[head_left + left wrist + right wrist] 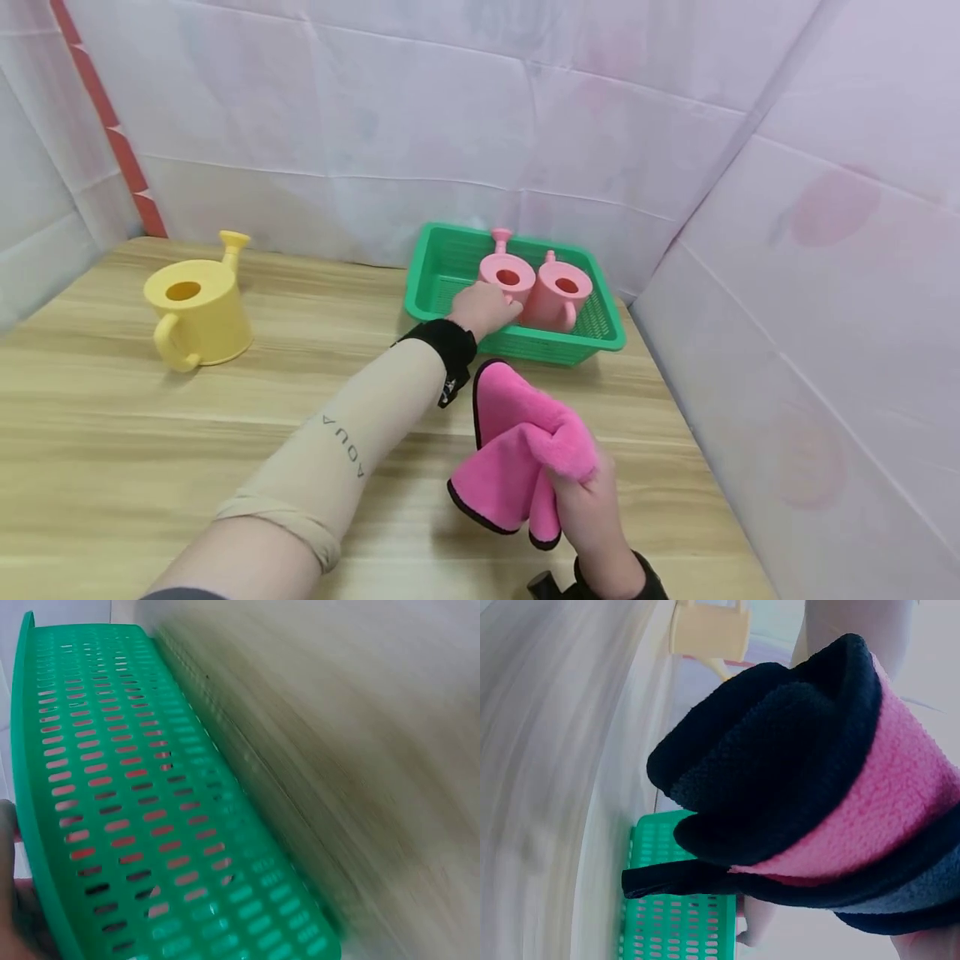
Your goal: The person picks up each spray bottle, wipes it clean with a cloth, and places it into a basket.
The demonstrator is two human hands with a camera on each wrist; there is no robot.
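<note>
Two pink watering cans stand side by side in a green basket (pixel 429 275). My left hand (pixel 483 308) reaches over the basket's near rim and grips the left pink watering can (pixel 491 268) at its handle side; the handle is mostly hidden by the hand. The right pink watering can (pixel 542 304) stands beside it, its handle facing me. Nearer to me, my right hand (pixel 596 504) holds a folded pink cloth (pixel 517 458) with black edging above the table. In the right wrist view the cloth (pixel 919 772) also shows a dark grey side.
A yellow watering can (pixel 213 321) stands on the wooden table (pixel 337 325) at the left, spout toward the back. Pale sheeting (pixel 420 108) hangs behind the table, and more sheeting (pixel 825 333) closes off the right side near the basket.
</note>
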